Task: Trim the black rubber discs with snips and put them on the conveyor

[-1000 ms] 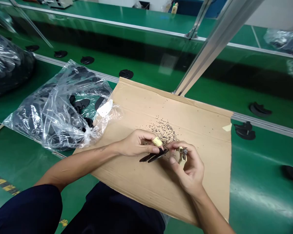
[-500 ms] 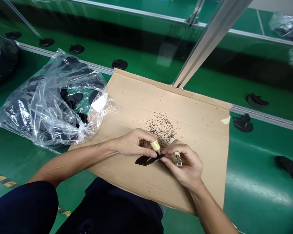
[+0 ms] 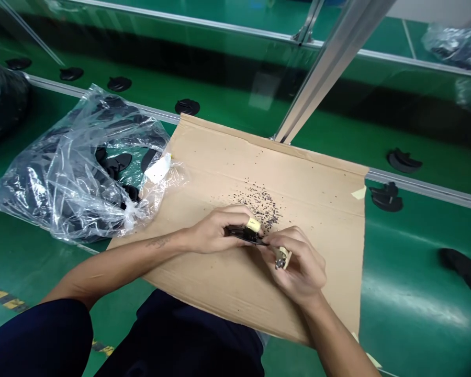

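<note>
My left hand (image 3: 215, 230) is closed around a thin, black, curved part (image 3: 241, 234) held above the cardboard. Yellow tape wraps one of its fingertips, which rests against the part. My right hand (image 3: 298, 262) is closed at the right end of the part, fingertips touching it. From that hand sticks out a small metal-ended tool (image 3: 281, 260) with yellow tape about it; its kind and its working tip are hidden by the fingers. Many tiny black scraps (image 3: 265, 204) lie scattered on the cardboard sheet (image 3: 314, 209) just beyond both hands.
To the left lies a clear plastic bag (image 3: 70, 173) with black parts in it. Loose black parts (image 3: 387, 197) lie on the green bench (image 3: 408, 251) and behind its metal rail. A metal post (image 3: 317, 73) rises beyond the cardboard. A dark bag (image 3: 2, 99) sits far left.
The black part has been turned and raised slightly, so its left end now sits within my left hand. My right hand has tilted the tool a little. The whole view has shifted slightly.
</note>
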`<state>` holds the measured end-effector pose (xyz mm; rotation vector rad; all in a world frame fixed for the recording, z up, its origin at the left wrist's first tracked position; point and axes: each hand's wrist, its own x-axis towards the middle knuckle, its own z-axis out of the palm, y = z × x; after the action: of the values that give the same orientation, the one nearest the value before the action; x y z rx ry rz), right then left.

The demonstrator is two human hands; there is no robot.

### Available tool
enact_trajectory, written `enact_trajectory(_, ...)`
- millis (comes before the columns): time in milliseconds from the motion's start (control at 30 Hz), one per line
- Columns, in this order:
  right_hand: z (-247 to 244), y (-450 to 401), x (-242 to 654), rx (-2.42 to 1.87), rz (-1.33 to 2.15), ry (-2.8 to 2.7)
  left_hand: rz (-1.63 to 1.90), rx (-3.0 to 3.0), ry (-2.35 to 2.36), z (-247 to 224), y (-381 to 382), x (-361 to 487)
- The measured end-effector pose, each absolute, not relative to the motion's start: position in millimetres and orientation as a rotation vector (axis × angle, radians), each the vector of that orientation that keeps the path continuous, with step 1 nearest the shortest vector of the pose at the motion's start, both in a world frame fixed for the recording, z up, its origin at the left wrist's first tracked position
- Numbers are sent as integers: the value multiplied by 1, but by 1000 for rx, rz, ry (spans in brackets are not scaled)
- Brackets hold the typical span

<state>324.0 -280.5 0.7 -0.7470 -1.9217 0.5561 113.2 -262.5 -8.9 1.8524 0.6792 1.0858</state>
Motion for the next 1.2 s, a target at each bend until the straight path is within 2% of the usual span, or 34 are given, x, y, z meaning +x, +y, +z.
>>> enact_trajectory(233,2,-279,324,-748,546,-2008,1071,1849,628,-7,-261,112)
enact_trajectory(500,6,-268,334,-1060,472,-2038,1204,1841,809,-11,-260,106)
enact_trajectory(667,2,-266,335,-1045,351,-2153,1254,1994,824,-10,-254,102)
enact_trajectory(1200,-2,-266,340,-974,346,-2206,1217,2051,735,-10,-253,102)
